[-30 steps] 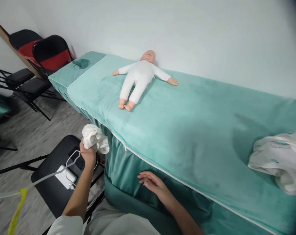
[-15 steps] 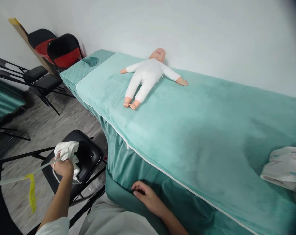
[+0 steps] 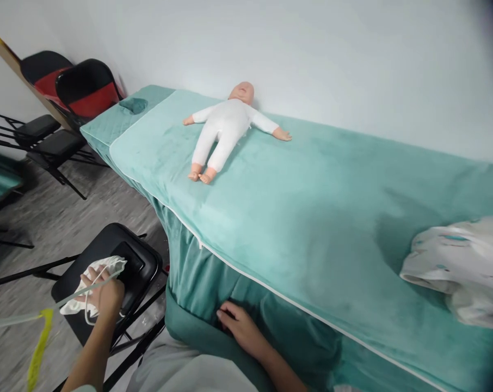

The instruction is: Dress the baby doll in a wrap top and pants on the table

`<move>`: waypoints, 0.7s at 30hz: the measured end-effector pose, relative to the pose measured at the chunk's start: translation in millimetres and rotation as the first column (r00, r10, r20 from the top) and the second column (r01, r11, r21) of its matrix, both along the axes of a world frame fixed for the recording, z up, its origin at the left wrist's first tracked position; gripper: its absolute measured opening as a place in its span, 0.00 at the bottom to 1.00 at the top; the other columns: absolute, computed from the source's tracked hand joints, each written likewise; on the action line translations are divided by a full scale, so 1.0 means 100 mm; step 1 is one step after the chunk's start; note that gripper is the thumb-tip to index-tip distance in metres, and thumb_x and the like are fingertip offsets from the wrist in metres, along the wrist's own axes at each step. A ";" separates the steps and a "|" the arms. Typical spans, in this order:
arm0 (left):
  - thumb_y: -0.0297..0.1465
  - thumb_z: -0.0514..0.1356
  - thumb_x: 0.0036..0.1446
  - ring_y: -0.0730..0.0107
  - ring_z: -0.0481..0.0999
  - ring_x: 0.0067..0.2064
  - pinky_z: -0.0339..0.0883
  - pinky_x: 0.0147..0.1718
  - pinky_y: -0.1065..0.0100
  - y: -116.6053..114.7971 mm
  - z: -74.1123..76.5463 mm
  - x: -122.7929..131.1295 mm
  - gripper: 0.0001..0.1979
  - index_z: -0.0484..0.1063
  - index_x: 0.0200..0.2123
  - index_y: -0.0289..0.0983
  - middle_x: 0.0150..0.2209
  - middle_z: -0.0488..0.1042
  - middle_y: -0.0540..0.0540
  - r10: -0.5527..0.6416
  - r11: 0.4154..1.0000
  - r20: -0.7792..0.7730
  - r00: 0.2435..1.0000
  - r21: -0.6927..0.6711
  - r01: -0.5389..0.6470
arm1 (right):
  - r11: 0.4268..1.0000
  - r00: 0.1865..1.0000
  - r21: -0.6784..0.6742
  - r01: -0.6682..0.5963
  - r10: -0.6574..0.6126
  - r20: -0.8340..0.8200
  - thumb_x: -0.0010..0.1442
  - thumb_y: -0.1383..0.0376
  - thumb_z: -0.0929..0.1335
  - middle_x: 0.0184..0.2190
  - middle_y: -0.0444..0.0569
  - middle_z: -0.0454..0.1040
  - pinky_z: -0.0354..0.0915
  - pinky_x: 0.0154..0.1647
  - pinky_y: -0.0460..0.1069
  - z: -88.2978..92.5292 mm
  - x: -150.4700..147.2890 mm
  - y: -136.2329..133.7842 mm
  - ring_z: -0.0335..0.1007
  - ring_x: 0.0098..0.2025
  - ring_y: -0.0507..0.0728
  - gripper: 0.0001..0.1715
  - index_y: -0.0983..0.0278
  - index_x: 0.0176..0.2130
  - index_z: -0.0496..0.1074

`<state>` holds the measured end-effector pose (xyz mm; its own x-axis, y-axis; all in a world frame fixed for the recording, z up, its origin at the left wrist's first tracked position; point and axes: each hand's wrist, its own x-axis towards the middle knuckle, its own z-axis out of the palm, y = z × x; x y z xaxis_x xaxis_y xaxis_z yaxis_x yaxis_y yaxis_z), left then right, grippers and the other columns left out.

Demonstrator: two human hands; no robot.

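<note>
My left hand (image 3: 103,294) lies flat, fingers spread, on a crumpled white cloth (image 3: 110,265) that rests on the seat of a black folding chair (image 3: 144,261) at lower left. A thin white cable (image 3: 87,313) loops over that hand. My right hand (image 3: 240,329) rests on the hanging teal side of the bed cover (image 3: 197,272), fingers loosely bent, with nothing in it. A baby doll in a white suit (image 3: 224,128) lies on its back at the far side of the bed, out of reach of both hands.
The teal-covered bed (image 3: 312,207) runs along a white wall. A bunched white patterned blanket (image 3: 454,267) lies at its right end. Black and red folding chairs (image 3: 83,90) stand at far left. A pale strap with a yellow tag (image 3: 38,343) crosses the lower left.
My left hand has carried the white cloth down from beside the bed edge onto the black chair seat and flattened onto it. My right hand has drawn back against the bed's side.
</note>
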<state>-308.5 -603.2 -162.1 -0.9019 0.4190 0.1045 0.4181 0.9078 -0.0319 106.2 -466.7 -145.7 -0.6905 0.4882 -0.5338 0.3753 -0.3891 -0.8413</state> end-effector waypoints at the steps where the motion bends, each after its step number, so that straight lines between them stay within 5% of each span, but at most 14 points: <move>1: 0.30 0.51 0.64 0.32 0.47 0.78 0.56 0.64 0.27 0.05 0.01 0.09 0.34 0.55 0.72 0.28 0.77 0.48 0.22 -0.045 0.999 -0.008 0.999 -0.011 0.045 | 0.999 0.999 0.021 0.033 -0.034 0.023 0.67 0.47 0.64 0.27 0.42 0.64 0.56 0.37 0.50 -0.04 0.02 0.01 0.60 0.32 0.54 0.22 0.61 0.31 0.64; 6: 0.30 0.49 0.67 0.42 0.51 0.78 0.45 0.74 0.34 0.40 -0.04 0.55 0.29 0.63 0.69 0.29 0.74 0.59 0.27 -0.352 0.936 0.067 0.934 0.040 0.350 | 0.990 0.991 0.100 0.102 -0.110 0.079 0.64 0.46 0.64 0.26 0.41 0.59 0.54 0.38 0.51 -0.13 0.09 0.01 0.55 0.32 0.53 0.24 0.60 0.28 0.60; 11: 0.32 0.53 0.67 0.47 0.73 0.66 0.66 0.68 0.45 0.89 0.01 1.06 0.20 0.73 0.59 0.35 0.62 0.75 0.33 -0.666 0.711 0.180 0.724 0.444 0.545 | 0.996 1.000 -0.084 0.001 0.001 0.022 0.58 0.49 0.68 0.28 0.41 0.61 0.53 0.37 0.50 0.05 0.08 -0.10 0.56 0.34 0.53 0.20 0.62 0.30 0.65; 15: 0.28 0.54 0.69 0.57 0.79 0.59 0.74 0.61 0.53 1.22 0.25 1.62 0.16 0.76 0.55 0.42 0.57 0.79 0.41 -0.905 0.376 0.062 0.422 0.582 0.721 | 0.983 1.000 -0.182 0.005 -0.009 -0.022 0.53 0.52 0.70 0.26 0.39 0.60 0.52 0.37 0.49 0.14 0.07 -0.17 0.55 0.32 0.51 0.17 0.62 0.29 0.66; 21: 0.23 0.52 0.66 0.61 0.81 0.42 0.76 0.42 0.61 1.64 0.51 2.61 0.17 0.77 0.51 0.39 0.41 0.82 0.43 -0.986 -0.168 -0.093 -0.141 0.440 0.882 | 0.971 0.992 -0.232 0.053 -0.079 -0.104 0.50 0.60 0.73 0.24 0.39 0.64 0.55 0.35 0.47 0.11 0.05 -0.19 0.57 0.31 0.50 0.11 0.62 0.27 0.69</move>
